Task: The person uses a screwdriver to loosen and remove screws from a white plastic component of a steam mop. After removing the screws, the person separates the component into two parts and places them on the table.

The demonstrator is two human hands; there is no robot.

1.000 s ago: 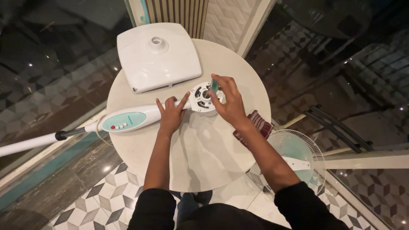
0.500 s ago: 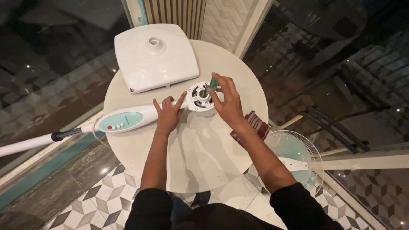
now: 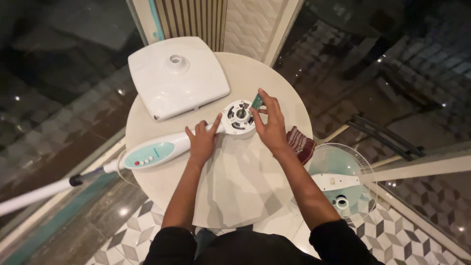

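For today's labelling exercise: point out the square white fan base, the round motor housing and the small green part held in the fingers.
square white fan base (image 3: 196, 91), head view, bare top right of socket
round motor housing (image 3: 238, 118), head view, face
small green part (image 3: 257, 101), head view, middle

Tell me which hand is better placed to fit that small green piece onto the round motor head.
Right. The right hand already pinches the small green piece at the rim of the round motor head. The left hand lies across the fan's white neck, apparently steadying it.

Looks like a home room or balcony corner: small round table, patterned floor tiles, glass panels, slatted wall panel, household fan parts lying about.
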